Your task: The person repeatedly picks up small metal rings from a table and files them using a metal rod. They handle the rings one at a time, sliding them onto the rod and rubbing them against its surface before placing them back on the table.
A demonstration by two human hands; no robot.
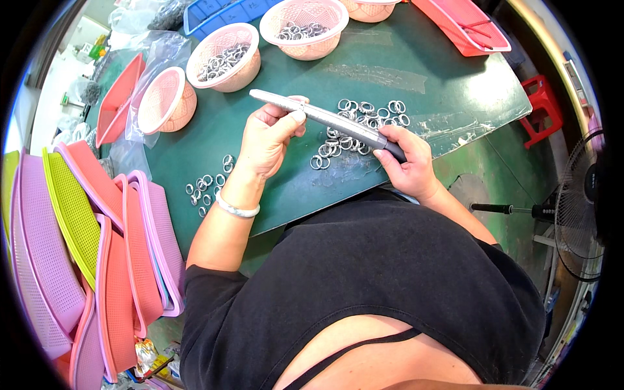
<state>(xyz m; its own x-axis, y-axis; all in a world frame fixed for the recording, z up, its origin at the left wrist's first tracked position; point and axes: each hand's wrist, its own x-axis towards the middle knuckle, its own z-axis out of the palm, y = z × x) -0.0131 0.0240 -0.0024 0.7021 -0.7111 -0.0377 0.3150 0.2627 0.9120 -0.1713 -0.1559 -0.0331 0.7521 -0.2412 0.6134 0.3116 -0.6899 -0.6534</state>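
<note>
My right hand [413, 161] is wrapped round the dark handle of a tapered metal ring mandrel [344, 122], which slants up and to the left over the green table. Along its narrower part, my left hand [272, 133] pinches what looks like a small silver ring around the rod, partly hidden by the thumb and fingers. A loose pile of silver rings [346, 143] lies on the table just beyond and beneath the mandrel. A smaller group of rings [207, 182] is spread to the left of my left forearm.
Pink baskets [200, 52] stand along the far side, two with rings inside. A blue tray [224, 18] and a red-pink tray [465, 29] are farther back. Stacked colourful plastic baskets [68, 234] crowd the left; a red stool [541, 110] and a fan [580, 201] stand right.
</note>
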